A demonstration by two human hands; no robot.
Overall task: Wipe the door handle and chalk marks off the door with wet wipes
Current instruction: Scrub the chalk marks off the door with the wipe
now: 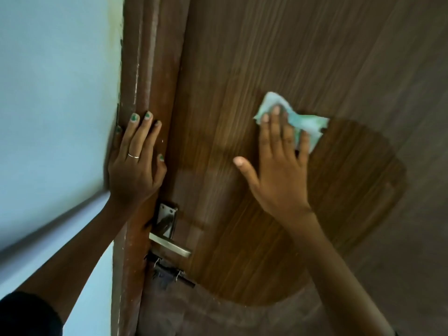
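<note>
The door [303, 57] fills nearly everything in front of you, a brown wood-grain panel with a large darker, damp-looking patch spreading below and to the outer side of your right hand [281, 170]. No chalk marks are plain to see around that hand; if any remain, the blur hides them. The door is stiff and heavy enough to take firm pressure, though it may swing on its hinges, so bracing it makes sense.

Your left hand [135, 161] does that: it lies flat with straight fingers on the door frame [143, 69], well to the inner side of your right hand, gripping nothing.

Your right hand is spread open, palm to the panel, fingers straight, pressing the wet wipe [308, 122] against the wood. The wipe sits under and just past your fingertips, bunched and sticking out above and to the outer side. It is thin, soft and limp, so it will crumple and slide out; keep it pinned under the flat of your fingers, not pinched at a corner.

The door handle [169, 247], a metal lever, sits below your left wrist, with a latch [169, 275] just beneath it. It looks hard and smooth, probably slippery once wet; wrap the wipe around the lever to clean it.
</note>
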